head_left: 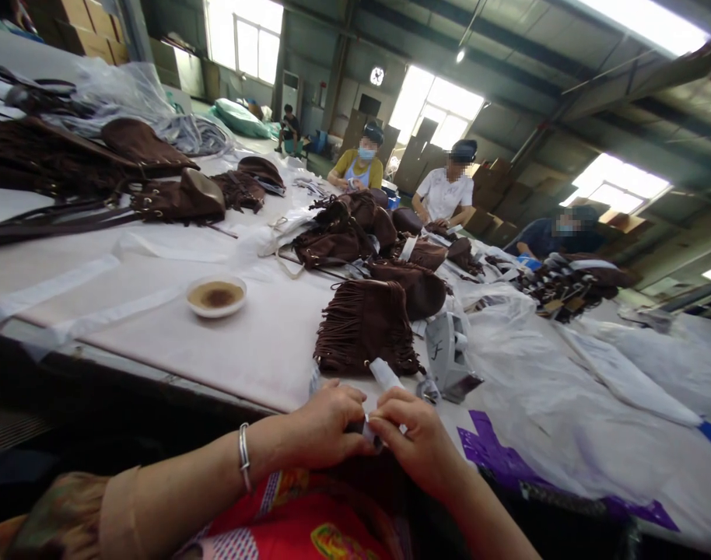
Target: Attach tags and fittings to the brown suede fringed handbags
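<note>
At the table's front edge, my left hand [335, 424] and my right hand [414, 432] meet with fingers closed. Between them is a white paper-like strip [386, 375], its free end rising toward the bag; my right thumb and fingers pinch it. My left fingers are curled at the strip's lower part, beside a small dark piece that I cannot make out. Just beyond the hands lies a dark brown fringed bag [364, 327] on the table. To its right stands a grey tape dispenser [449, 354], close to my right hand.
A white dish [216, 297] of brownish stuff stands left on the pale table [262, 342]. Brown bags [355, 229] pile up behind the fringed bag, and others [180, 194] lie far left. Clear plastic [542, 397] and purple tape [501, 455] cover the right. Several people work across the table.
</note>
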The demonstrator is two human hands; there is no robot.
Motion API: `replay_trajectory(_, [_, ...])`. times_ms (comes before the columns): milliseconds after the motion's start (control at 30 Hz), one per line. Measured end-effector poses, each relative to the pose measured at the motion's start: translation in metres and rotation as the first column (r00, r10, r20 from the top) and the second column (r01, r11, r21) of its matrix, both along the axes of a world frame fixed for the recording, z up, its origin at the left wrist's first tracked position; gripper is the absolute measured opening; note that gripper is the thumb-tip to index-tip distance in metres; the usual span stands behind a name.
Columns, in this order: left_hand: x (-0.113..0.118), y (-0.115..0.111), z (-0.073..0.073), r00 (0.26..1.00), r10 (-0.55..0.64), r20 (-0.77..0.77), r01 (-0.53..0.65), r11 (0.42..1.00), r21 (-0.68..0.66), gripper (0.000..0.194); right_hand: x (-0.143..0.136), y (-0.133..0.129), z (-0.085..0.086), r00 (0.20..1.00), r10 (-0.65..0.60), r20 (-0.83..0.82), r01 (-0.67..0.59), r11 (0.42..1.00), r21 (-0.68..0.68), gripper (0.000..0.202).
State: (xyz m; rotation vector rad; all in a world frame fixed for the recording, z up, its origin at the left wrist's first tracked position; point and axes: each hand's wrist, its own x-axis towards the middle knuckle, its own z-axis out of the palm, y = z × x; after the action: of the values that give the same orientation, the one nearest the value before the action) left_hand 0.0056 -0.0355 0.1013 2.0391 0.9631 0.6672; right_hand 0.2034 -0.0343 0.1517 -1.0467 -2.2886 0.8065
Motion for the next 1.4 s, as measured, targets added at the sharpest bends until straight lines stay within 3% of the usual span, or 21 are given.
replay_trajectory(167, [0.003, -0.004, 0.011, 0.988, -0.014, -0.156, 0.027, 0.997, 0.078, 0.016, -0.006, 0.003, 0.001, 0.998, -0.067, 0.006, 0.067, 0.98, -0.187, 0.018])
replay_trajectory(333, [0.003, -0.007, 0.016, 0.984, 0.01, -0.179, 0.017, 0.989, 0.15, 0.013, -0.008, 0.004, 0.0, 0.987, -0.119, 0.106, 0.136, 0.976, -0.17, 0.018])
replay_trajectory(500, [0.004, -0.006, 0.016, 0.972, 0.005, -0.233, 0.036, 0.985, 0.171, 0.014, -0.006, 0.003, 0.0, 0.968, -0.012, 0.251, 0.033, 0.996, -0.081, 0.026])
replay_trajectory(700, [-0.001, 0.001, 0.018, 0.976, -0.019, -0.219, 0.057, 0.984, 0.17, 0.022, -0.003, -0.005, -0.015, 0.98, -0.032, 0.198, 0.001, 0.988, 0.155, 0.023])
replay_trajectory(967, [-0.01, 0.011, 0.012, 0.972, -0.169, -0.161, 0.189, 0.975, 0.114, 0.014, 0.001, -0.011, -0.031, 0.977, -0.067, 0.2, -0.021, 0.913, 0.407, 0.023])
replay_trajectory(1200, [-0.002, 0.009, 0.018, 0.988, -0.099, -0.117, 0.109, 0.99, 0.084, 0.016, 0.001, -0.011, -0.018, 0.975, 0.017, 0.223, -0.145, 0.807, 0.572, 0.033])
replay_trajectory(1333, [-0.003, 0.012, 0.017, 0.995, -0.054, -0.082, 0.053, 0.999, -0.012, 0.018, 0.005, -0.014, -0.017, 0.953, 0.03, 0.301, -0.208, 0.785, 0.583, 0.016])
replay_trajectory(1400, [-0.005, 0.015, 0.015, 0.997, -0.059, -0.059, 0.055, 0.996, -0.071, 0.018, 0.008, -0.015, -0.021, 0.945, 0.008, 0.326, -0.218, 0.757, 0.616, 0.019])
